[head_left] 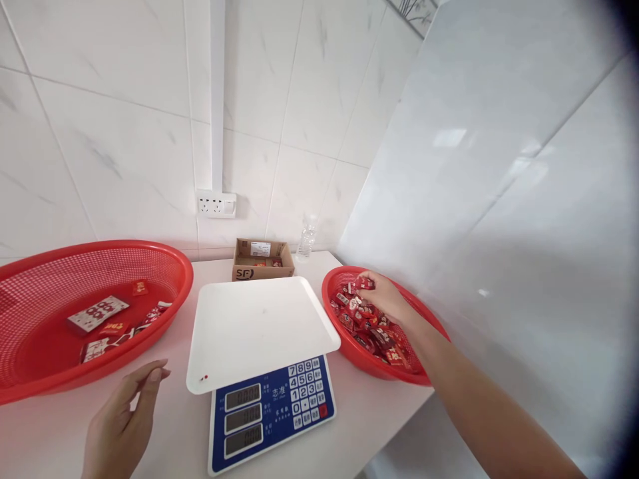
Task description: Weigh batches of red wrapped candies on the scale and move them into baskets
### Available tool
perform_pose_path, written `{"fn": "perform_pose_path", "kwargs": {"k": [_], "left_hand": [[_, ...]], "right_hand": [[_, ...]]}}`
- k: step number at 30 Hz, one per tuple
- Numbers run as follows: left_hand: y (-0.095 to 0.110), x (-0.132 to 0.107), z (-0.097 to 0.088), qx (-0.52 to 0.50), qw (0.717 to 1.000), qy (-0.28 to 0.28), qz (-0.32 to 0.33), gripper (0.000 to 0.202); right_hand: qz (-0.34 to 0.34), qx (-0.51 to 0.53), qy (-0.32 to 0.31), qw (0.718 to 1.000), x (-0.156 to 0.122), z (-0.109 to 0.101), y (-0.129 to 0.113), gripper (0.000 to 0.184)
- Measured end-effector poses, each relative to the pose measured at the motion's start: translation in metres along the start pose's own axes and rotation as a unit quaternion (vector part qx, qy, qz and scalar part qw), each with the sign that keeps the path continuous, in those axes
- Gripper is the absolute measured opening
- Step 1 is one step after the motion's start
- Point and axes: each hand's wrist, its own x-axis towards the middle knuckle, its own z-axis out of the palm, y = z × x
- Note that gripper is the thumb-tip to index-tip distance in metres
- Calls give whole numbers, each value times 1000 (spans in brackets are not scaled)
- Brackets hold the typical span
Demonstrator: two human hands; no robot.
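Observation:
My right hand [385, 298] reaches into the red oval basket [333, 271] on the right. Its fingers are closed on a small red packet [365, 283], just above a pile of similar red wrapped packets [355, 320]. Near the front edge of the large red basket [150, 247], my left hand [122, 420] hovers over the table. Its thumb and fingertips are pinched together, and nothing shows between them. Between the hands stands a digital scale [279, 416] with a white tray [259, 326]. A tiny red bit [205, 377] lies at the tray's near left corner.
Inside the left basket are a white-and-red box [98, 314] and several red packets [116, 328]. Behind the scale stand an open cardboard box [264, 272] and a clear plastic bottle [307, 238]. A wall socket [216, 204] sits above; a pale panel [499, 219] rises on the right.

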Motion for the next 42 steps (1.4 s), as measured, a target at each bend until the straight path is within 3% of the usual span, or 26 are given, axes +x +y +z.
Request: {"fn": "perform_pose_path", "kwargs": {"k": [4, 8, 12, 16, 21, 24, 29, 31, 34, 37, 40, 42], "left_hand": [[17, 3, -6, -60, 998, 11, -32, 39], [19, 3, -7, -80, 996, 19, -25, 42], [19, 3, -8, -98, 995, 16, -31, 43], [21, 3, -9, -111, 993, 14, -36, 43], [23, 1, -8, -114, 993, 7, -33, 43], [23, 1, -7, -118, 992, 5, -31, 43], [20, 3, -6, -109, 993, 0, -39, 45], [19, 3, -5, -106, 993, -1, -44, 46], [18, 3, -6, -92, 994, 3, -53, 45], [18, 3, -7, -61, 996, -6, -68, 43], [16, 4, -7, -34, 996, -23, -80, 42], [14, 4, -7, -25, 996, -34, -77, 41]], "right_hand": [[-41, 95, -61, 993, -9, 37, -39, 23], [-56, 166, -181, 968, -22, 85, -68, 25], [-56, 143, -263, 953, -31, 114, -78, 34], [-75, 58, -296, 950, -35, 123, -78, 37], [-147, 9, -307, 940, -34, 125, -74, 29], [-152, -9, -323, 934, -36, 125, -73, 28], [-187, -53, -371, 908, -37, 117, -70, 58], [-192, -87, -316, 925, -29, 108, -62, 58], [-163, -169, -166, 958, -4, 87, -37, 43], [-99, -238, -96, 961, 21, 58, 0, 35], [-52, -286, -127, 948, 29, 38, 34, 34], [-47, -300, -172, 937, 27, 35, 50, 42]]}}
